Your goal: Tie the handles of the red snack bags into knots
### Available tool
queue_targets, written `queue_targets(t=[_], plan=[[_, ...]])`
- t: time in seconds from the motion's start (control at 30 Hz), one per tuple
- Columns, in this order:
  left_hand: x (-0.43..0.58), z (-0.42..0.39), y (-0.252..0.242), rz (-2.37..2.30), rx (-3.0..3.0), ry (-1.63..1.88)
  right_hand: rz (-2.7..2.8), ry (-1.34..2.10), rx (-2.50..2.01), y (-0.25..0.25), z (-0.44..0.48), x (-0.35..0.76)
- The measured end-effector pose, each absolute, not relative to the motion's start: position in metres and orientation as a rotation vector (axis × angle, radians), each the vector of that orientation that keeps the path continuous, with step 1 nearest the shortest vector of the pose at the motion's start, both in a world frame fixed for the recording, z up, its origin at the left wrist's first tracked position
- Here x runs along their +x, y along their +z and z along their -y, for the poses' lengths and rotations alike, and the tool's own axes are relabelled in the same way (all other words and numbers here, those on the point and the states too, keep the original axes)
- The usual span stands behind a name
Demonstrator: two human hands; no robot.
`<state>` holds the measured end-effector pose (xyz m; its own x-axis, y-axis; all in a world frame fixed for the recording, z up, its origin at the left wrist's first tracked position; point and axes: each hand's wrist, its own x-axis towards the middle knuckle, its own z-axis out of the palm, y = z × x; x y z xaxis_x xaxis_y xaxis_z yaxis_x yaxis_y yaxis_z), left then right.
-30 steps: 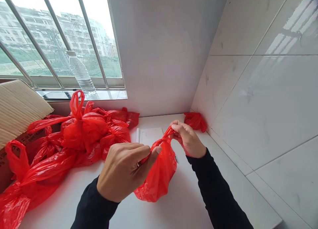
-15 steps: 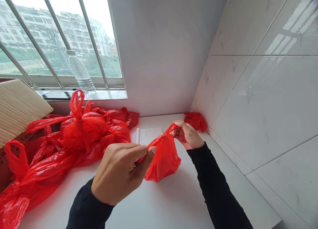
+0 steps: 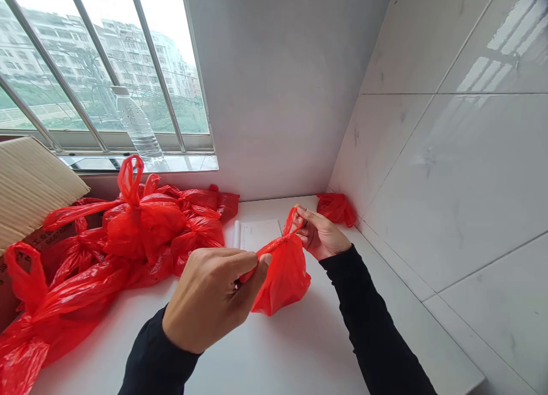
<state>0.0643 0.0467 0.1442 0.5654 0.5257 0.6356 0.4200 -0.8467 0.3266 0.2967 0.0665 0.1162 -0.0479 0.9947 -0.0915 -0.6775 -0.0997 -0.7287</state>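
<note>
A red plastic bag (image 3: 286, 278), gathered tight at its neck, stands between my hands over the white tabletop (image 3: 274, 361). My left hand (image 3: 218, 298) is closed, pinching one twisted end of the bag between thumb and index finger; its other fingers are mostly hidden. On the far side, my right hand (image 3: 319, 232) pinches a looped handle of the same bag at the fingertips. The bag's neck looks knotted where the two ends meet. What the bag contains is hidden.
Several tied red bags (image 3: 141, 229) are heaped at the left by a cardboard box (image 3: 38, 184). Behind my hands lie a white notepad (image 3: 259, 234) and a crumpled red bag (image 3: 336, 208) in the corner. A water bottle (image 3: 139, 127) stands on the windowsill.
My right hand has shifted slightly left, and the bag's handle now rises in a more upright loop at its fingertips. My left hand keeps its pinch, moved slightly right.
</note>
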Motion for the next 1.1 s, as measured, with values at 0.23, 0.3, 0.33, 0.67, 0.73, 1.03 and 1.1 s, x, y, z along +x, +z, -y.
queue_targets(t=[0.23,0.3,0.33,0.67,0.73,1.03,1.1], plan=[[0.059,-0.048,0.144,-0.835,2.593,1.107,0.211,1.911,-0.368,0.124,-0.063,0.308],[0.058,-0.048,0.144,-0.846,2.582,1.102,0.165,1.934,-0.293,0.128,-0.06,0.308],[0.058,-0.048,0.144,-0.851,2.579,1.101,0.145,1.922,-0.271,0.131,-0.057,0.307],[0.066,-0.048,0.144,-0.853,2.728,1.064,-0.114,1.588,-0.465,0.131,-0.062,0.299],[0.063,-0.049,0.143,-0.885,2.755,1.029,-0.145,1.519,-0.568,0.124,-0.07,0.306],[0.047,-0.048,0.149,-0.895,2.797,1.03,0.001,1.379,-0.716,0.085,-0.096,0.339],[0.042,-0.046,0.152,-0.877,2.785,1.077,0.103,1.353,-0.732,0.077,-0.102,0.345]])
